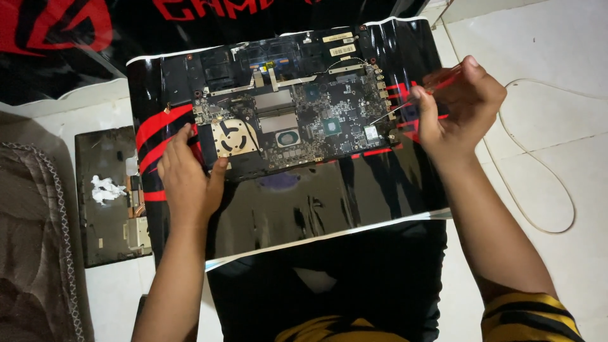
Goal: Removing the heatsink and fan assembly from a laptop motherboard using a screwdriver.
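A laptop motherboard point(304, 117) with a brass-coloured fan point(233, 137) and bare chips lies on a glossy black and red sheet point(316, 196). My left hand point(187, 177) rests on the board's lower left edge, thumb beside the fan. My right hand point(459, 104) is at the board's right end and grips a screwdriver point(405, 107) with a red translucent handle. Its thin shaft points left, tip near a small chip at the board's right side.
A dark laptop base cover point(111, 196) with white paste residue lies at the left on the white tiled floor point(544, 50). A white cable point(538, 164) loops at the right. A brown blanket point(31, 240) is at far left, and a black and red banner point(76, 38) lies behind.
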